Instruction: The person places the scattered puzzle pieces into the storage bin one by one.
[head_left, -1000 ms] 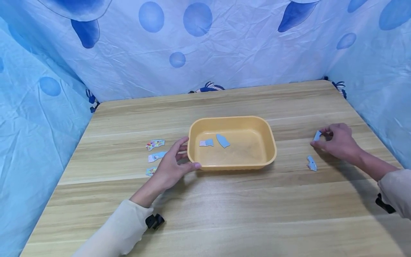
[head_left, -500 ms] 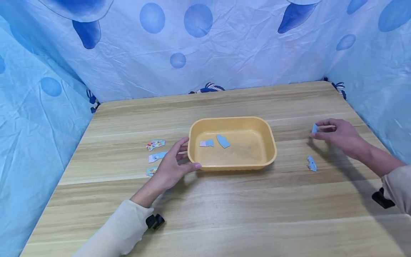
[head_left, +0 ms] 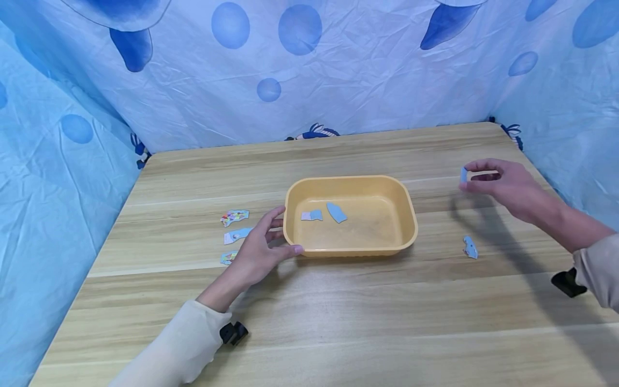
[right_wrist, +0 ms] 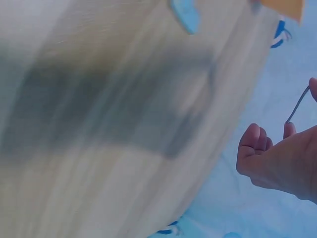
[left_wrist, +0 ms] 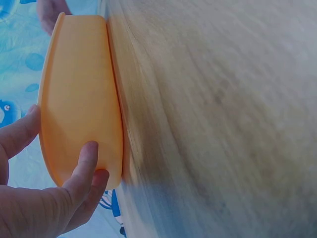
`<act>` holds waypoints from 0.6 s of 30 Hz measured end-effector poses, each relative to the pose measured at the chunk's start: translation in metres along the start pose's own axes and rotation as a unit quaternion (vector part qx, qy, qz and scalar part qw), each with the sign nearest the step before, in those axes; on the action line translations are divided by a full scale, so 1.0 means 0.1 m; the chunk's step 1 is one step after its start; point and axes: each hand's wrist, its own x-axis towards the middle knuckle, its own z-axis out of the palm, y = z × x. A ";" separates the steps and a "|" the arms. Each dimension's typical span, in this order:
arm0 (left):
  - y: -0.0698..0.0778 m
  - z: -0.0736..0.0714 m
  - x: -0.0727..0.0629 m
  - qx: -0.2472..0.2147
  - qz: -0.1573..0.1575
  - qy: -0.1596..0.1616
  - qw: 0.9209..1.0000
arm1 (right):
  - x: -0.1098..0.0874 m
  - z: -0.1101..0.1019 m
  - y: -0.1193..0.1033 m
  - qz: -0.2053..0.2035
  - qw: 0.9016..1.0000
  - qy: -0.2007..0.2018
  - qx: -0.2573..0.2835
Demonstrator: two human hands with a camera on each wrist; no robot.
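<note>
A yellow plastic basin (head_left: 355, 244) stands mid-table with two puzzle pieces inside: a pink-and-blue one (head_left: 311, 215) and a plain blue one (head_left: 336, 212). At its left end my left hand (head_left: 256, 252) holds it, thumb at the front rim and fingers against the outer wall (left_wrist: 81, 89). My right hand (head_left: 512, 188) is raised over the table's right side. Between thumb and fingertip it pinches a light-blue puzzle piece (head_left: 463, 176), seen edge-on as a thin strip (right_wrist: 298, 104) in the right wrist view. Another blue puzzle piece (head_left: 469, 247) lies below that hand.
Left of the basin, three puzzle pieces lie in a column: a multicoloured one (head_left: 235, 217), a blue-and-pink one (head_left: 236, 236) and one partly behind the left hand (head_left: 228, 258). Blue patterned cloth (head_left: 338, 86) surrounds the wooden table (head_left: 367, 317) at the back and sides.
My right hand has lifted the light-blue puzzle piece off the table, moving up and slightly left with it. My left hand and the basin have stayed in place.
</note>
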 end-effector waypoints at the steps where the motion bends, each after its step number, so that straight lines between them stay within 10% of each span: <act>1: 0.00 0.00 0.00 -0.001 0.000 0.000 1.000 | 0.00 0.00 -0.04 -0.002 1.000 -0.002 0.005; 18: 0.02 0.00 -0.01 -0.004 0.003 0.000 1.000 | 0.05 0.00 -0.47 -0.034 0.999 -0.017 -0.009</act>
